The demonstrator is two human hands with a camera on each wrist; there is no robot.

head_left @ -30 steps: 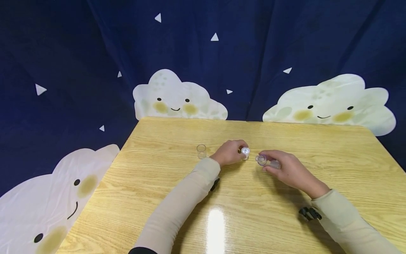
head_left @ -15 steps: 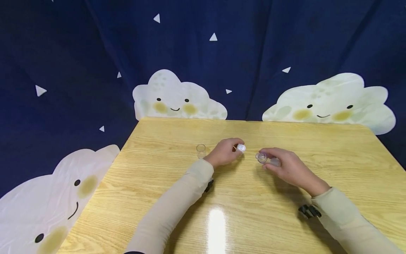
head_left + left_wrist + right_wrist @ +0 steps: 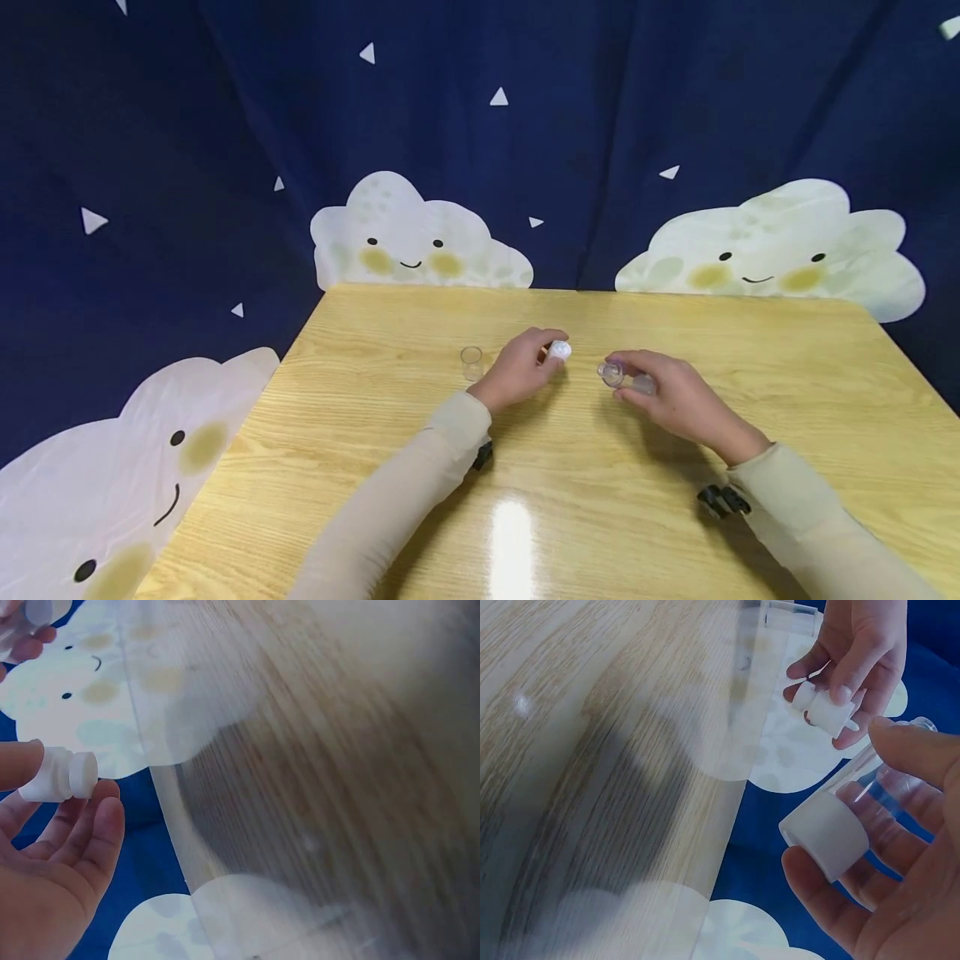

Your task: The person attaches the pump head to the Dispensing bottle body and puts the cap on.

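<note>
My left hand [image 3: 517, 367] pinches a small white plastic piece [image 3: 60, 774] between thumb and fingers, a little above the table. The piece has a wide body, a narrower neck and a round collar; its exact kind is unclear. My right hand [image 3: 675, 396] grips a clear bottle [image 3: 866, 784] with a white band at one end, tilted on its side, and its round clear end [image 3: 611, 374] faces the left hand. A gap separates the two held things. Just left of my left hand, a clear open-topped cylinder [image 3: 472, 364] stands upright on the table.
The wooden table [image 3: 420, 467] has a far edge against a dark blue curtain [image 3: 450, 100] printed with smiling clouds and white triangles. A bright light reflection [image 3: 512, 546] lies on the near tabletop. A black wrist device [image 3: 723, 501] sits under the right sleeve.
My left hand has moved left, away from the right hand, carrying the white piece. The right hand keeps its hold on the bottle almost in place. The clear cylinder stays where it stood.
</note>
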